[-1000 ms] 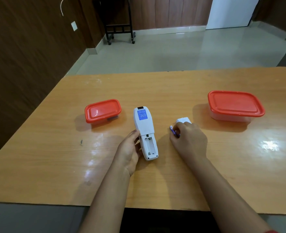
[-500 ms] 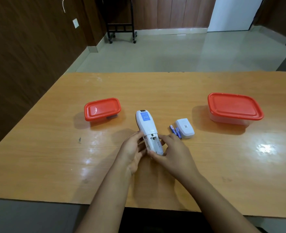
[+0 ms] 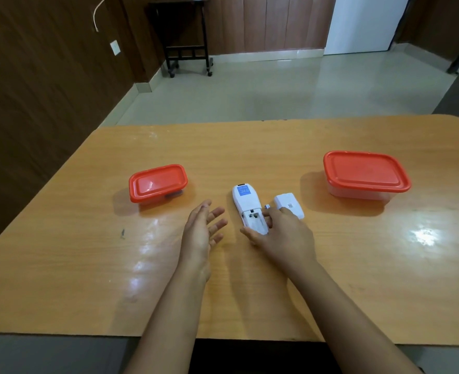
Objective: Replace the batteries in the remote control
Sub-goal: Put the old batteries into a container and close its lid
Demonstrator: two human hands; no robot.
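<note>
Remote control (image 3: 246,205) lies face down at the frame's centre on the desk (image 3: 88,265), battery bay uncovered. Right hand (image 3: 285,236) cups its near end, thumb and fingers pinching the sides. Left hand (image 3: 201,233) hovers just left, fingers spread, palm turned inward.

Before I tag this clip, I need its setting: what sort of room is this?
Probably an office or meeting room, though that is uncertain: a large wooden table, dark wood-panelled walls, a polished tile floor, and a small wheeled stand by the far wall.
</note>
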